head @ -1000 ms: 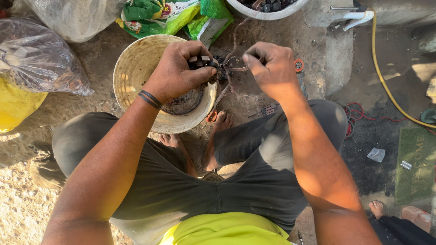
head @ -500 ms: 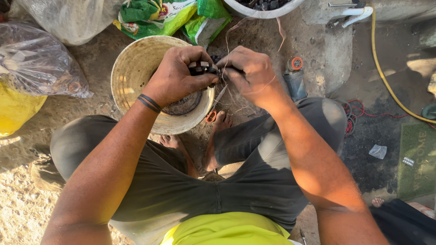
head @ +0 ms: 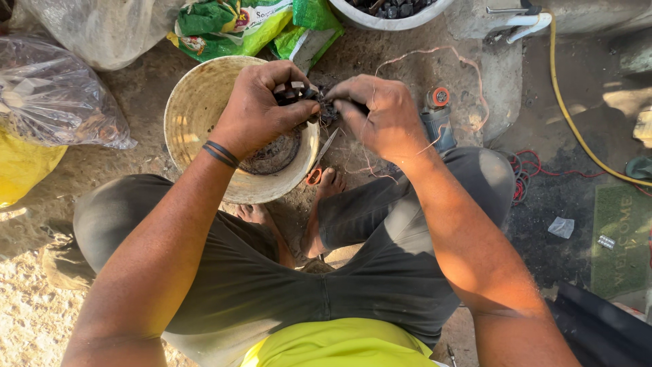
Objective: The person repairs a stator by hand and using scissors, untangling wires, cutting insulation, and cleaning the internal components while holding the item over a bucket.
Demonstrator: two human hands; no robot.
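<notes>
My left hand (head: pixel 261 109) grips a small dark part (head: pixel 299 94) with thin wires on it, held above a round pale bucket (head: pixel 197 109). My right hand (head: pixel 380 115) is closed on the same part from the right, fingertips against the left hand's. Thin pale wire strands (head: pixel 421 54) trail from the hands over the ground. A dark coil-like piece (head: pixel 275 156) lies in the bottom of the bucket. Scissors with orange handles (head: pixel 316 170) lie by my bare foot (head: pixel 326 190).
Clear plastic bags (head: pixel 54 102) and a yellow sack (head: pixel 20 166) lie at left. Green bags (head: pixel 231 27) and a white bowl of dark bits (head: pixel 394 10) sit ahead. A power tool (head: pixel 438 119), red wire (head: pixel 526 173), a yellow hose (head: pixel 570 115) and a green doormat (head: pixel 621 238) are at right.
My right hand has moved left and closed in against the left hand over the bucket's rim; earlier it was apart, pulling wire. The left hand stays in place.
</notes>
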